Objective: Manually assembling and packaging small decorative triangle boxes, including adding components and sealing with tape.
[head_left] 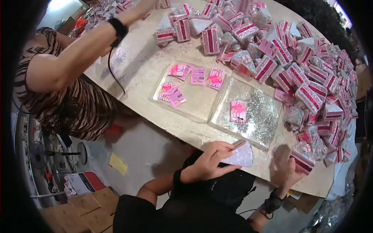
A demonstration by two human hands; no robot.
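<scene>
My left hand [210,160] is closed around a cake-slice-shaped piece [240,154] at the table's near edge, its pale lilac glittery wedge side turned up. Further right, my right hand [289,174] grips another cake-slice piece [303,163], pink with dark red stripes, beside the heap. A heap of similar pink, red-striped cake-slice pieces [297,75] covers the far and right side of the table. Ahead of my hands lies a clear shallow tray [260,128] holding many tiny silvery fasteners and one pink card [238,112].
A second clear tray [194,105] holds several pink printed cards [197,76]. At the left, a co-worker's arm [85,52] reaches over the pale table [134,73]; a dark cable [112,72] runs near it. Cardboard boxes [87,209] and a yellow sheet [118,164] lie on the floor.
</scene>
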